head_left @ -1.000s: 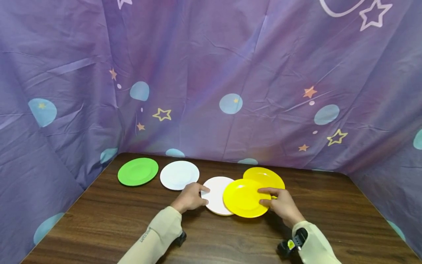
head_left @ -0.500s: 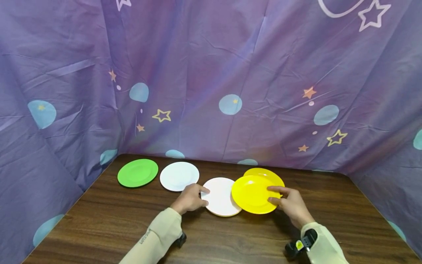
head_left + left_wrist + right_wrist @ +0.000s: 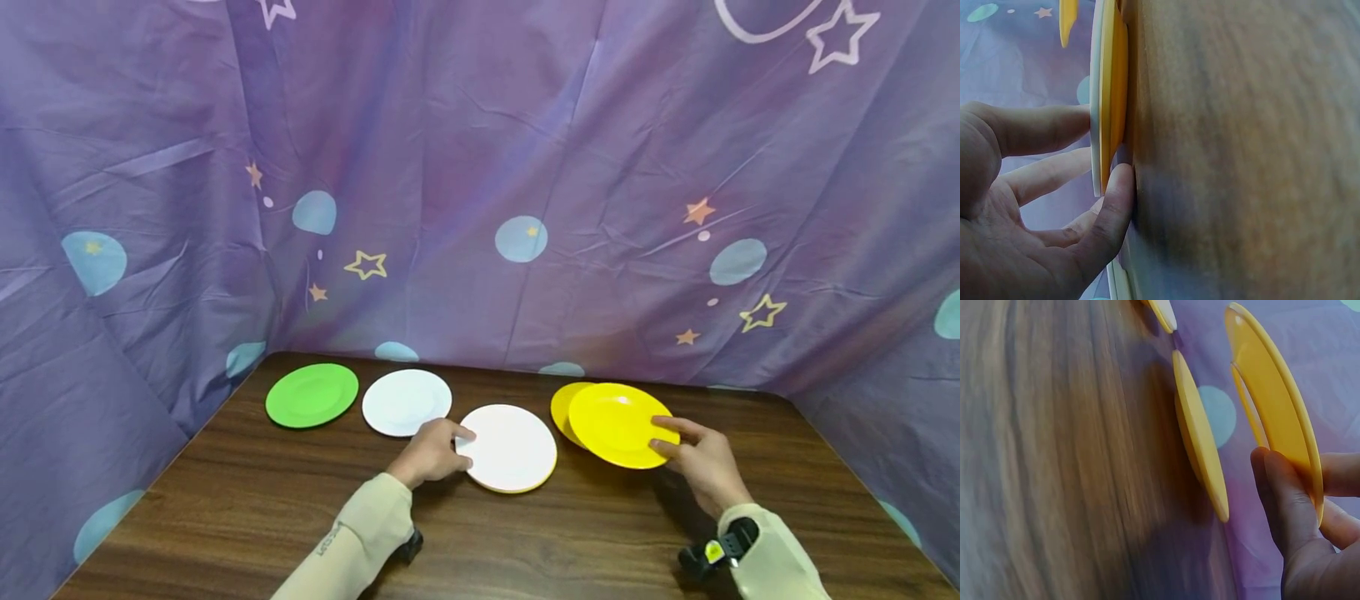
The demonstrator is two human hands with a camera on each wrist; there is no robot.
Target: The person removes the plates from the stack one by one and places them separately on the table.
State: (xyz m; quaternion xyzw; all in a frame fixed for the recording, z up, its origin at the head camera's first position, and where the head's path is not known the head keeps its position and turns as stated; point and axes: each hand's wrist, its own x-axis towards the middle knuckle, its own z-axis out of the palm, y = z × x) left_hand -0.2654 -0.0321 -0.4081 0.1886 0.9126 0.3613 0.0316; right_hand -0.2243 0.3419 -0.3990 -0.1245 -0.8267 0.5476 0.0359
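Note:
My left hand (image 3: 432,454) pinches the left rim of a white plate (image 3: 512,448) low over the wooden table. In the left wrist view, a yellow plate (image 3: 1118,81) lies directly beneath that white one, and the fingers (image 3: 1113,209) reach under the pair's rim. Off to the right, my right hand (image 3: 707,467) grips a yellow plate (image 3: 617,425) by its right edge, thumb and fingers on opposite faces. That plate hangs above the table, partly covering another yellow plate (image 3: 564,410). In the right wrist view, a gap separates the held plate (image 3: 1282,406) from the lower one (image 3: 1197,434).
A green plate (image 3: 312,396) lies at the table's back left, with a second white plate (image 3: 407,402) beside it. Behind the wooden table (image 3: 480,542) hangs a purple patterned cloth (image 3: 427,167), which also encloses both sides.
My right hand has carried its yellow plate rightward and slightly back, off the white plate and across the rear yellow one. The left hand has stayed at the white plate's rim.

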